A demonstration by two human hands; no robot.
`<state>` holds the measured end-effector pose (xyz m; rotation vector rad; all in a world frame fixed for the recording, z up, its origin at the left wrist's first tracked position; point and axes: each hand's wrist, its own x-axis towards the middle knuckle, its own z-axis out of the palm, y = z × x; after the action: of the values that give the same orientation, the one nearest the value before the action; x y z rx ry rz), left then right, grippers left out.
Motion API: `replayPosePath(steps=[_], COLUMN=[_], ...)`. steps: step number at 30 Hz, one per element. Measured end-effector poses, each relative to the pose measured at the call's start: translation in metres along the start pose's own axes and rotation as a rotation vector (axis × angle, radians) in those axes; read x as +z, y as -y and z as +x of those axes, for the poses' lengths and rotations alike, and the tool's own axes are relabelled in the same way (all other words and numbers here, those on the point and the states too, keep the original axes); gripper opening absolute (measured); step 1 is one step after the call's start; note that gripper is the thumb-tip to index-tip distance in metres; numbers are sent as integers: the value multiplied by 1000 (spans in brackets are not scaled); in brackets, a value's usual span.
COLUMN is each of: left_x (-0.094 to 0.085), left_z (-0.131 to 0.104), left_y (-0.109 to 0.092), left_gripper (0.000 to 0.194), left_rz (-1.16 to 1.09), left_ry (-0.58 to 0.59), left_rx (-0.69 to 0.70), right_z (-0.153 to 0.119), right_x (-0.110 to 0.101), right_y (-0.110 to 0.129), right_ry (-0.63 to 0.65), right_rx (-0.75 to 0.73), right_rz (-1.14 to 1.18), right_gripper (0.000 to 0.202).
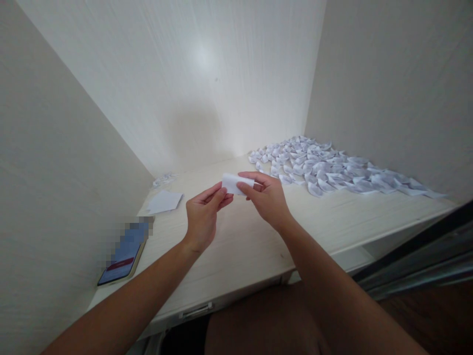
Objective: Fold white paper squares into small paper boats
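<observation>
- Both hands are raised above the pale wood-grain table (244, 236), pinching a small piece of white paper (232, 182) between them, so it hangs free of the surface where it can be creased.
- The left hand (203, 212) is closed lightly on the paper's lower left edge, thumb against fingertips.
- The right hand (266, 196) grips the paper's right side, thumb on top and fingers curled beneath; the paper looks already folded over, thin and crisp.
- Off to the right, a wide spread of small folded paper pieces (332, 170) covers the back corner of the table, each angular and boat-like, lying close together.
- To the left lies a flat white sheet (165, 201), within easy reach, with a few small paper scraps (164, 179) behind it.
- A smartphone (123, 256) rests near the table's left front edge, screen lit.
</observation>
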<state>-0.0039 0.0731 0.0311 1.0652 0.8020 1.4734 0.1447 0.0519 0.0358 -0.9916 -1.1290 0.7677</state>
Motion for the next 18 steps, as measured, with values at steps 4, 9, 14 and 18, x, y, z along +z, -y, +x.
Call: replayPosePath(steps=[4,9,14,18], left_x=[-1,-3,-7,-10], left_z=[1,2,2,1], left_y=[1,4,1,-2], left_gripper=[31,33,25,15], left_rz=[15,47,279,459], left_ry=[-2,28,164,310], left_rx=[15,69,240,374], right_z=[-2,2,3,1], right_x=[1,1,-9,-19], right_y=[2,-1,6,15], right_ry=[-3,-29,125,284], right_rx=[7,-13,22,70], right_rz=[-23,27,32,-71], right_gripper=[37,29,26,24])
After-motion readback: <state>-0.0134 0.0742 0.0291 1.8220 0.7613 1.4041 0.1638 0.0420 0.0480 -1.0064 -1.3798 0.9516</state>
